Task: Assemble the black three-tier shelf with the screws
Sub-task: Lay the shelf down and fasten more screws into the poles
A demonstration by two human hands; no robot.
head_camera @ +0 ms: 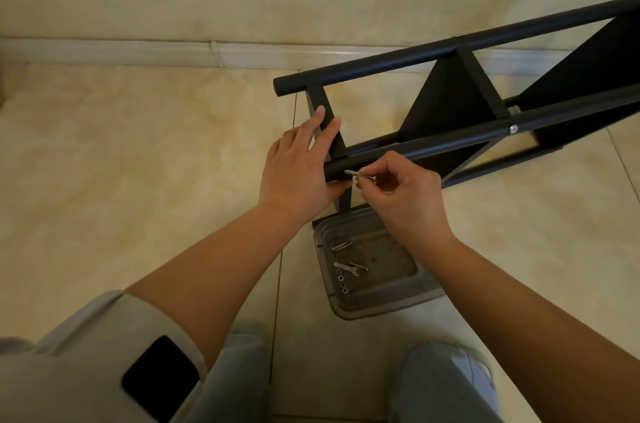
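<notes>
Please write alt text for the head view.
A right hand pinches a silver screw at the black metal shelf frame's near tube, steadied by the left hand; a clear plastic tray holds spare hardware.

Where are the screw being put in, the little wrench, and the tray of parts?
screw (356, 174), head view, on its shank.
wrench (343, 267), head view, on its handle.
tray (420, 294), head view, on its right rim.

Matt black shelf, shiny metal screw, clear plastic tray, glossy floor tiles.
</notes>
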